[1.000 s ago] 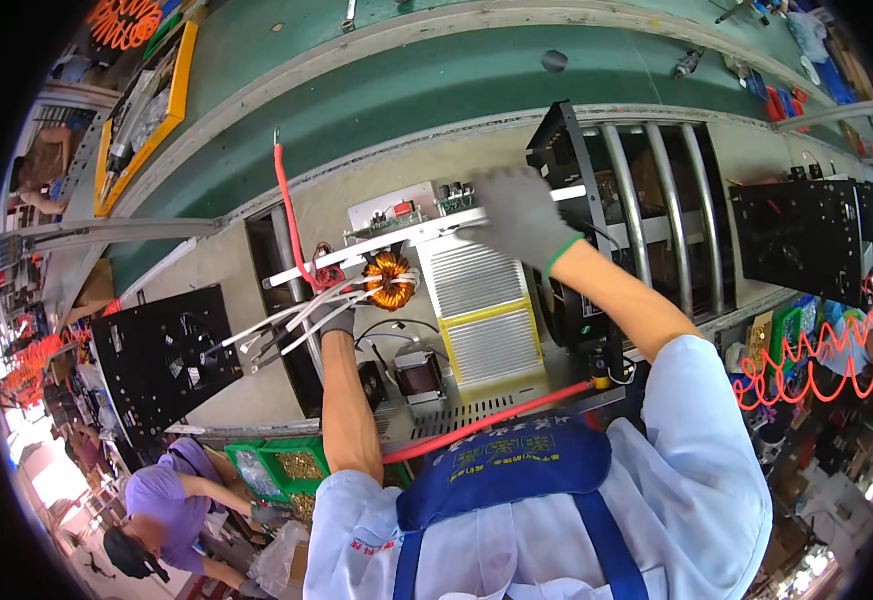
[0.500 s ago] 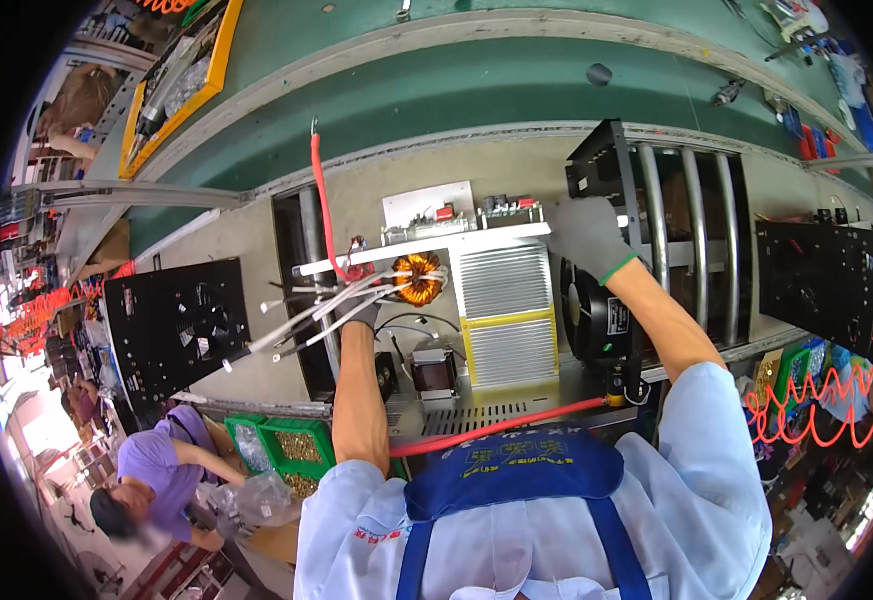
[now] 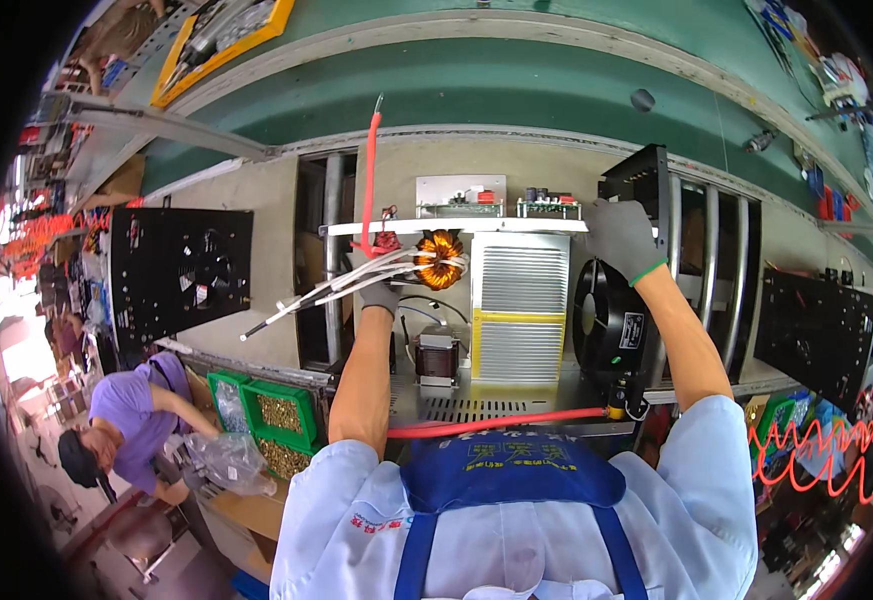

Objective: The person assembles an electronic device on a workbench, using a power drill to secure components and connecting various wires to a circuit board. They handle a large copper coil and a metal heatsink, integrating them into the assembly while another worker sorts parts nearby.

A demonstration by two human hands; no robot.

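Note:
A ribbed silver heatsink assembly (image 3: 522, 290) lies across an open metal chassis (image 3: 556, 398), with a pale plate along its far edge. Beneath the plate's left part sits a copper-wound coil (image 3: 441, 261), and white sleeved leads (image 3: 331, 292) run from it to the left. My left hand (image 3: 380, 294), in a grey glove, is closed at the assembly's left end, its fingers mostly hidden behind the leads. At the plate's right end my gloved right hand (image 3: 621, 238) grips the assembly, beside a black panel (image 3: 663, 200). A red cable (image 3: 371, 180) rises from the plate's left part.
A black fan (image 3: 611, 320) and a transformer (image 3: 437, 358) sit in the chassis. Metal rollers (image 3: 713, 250) lie to the right. Black panels with fans (image 3: 181, 262) stand on the left. Green bins of screws (image 3: 278, 415) and a person in purple (image 3: 151, 410) are at lower left.
The assembly's left end has swung away from me, so its plate now lies nearly level across the view. My left hand and the coil's leads have moved with it; my right hand keeps its place.

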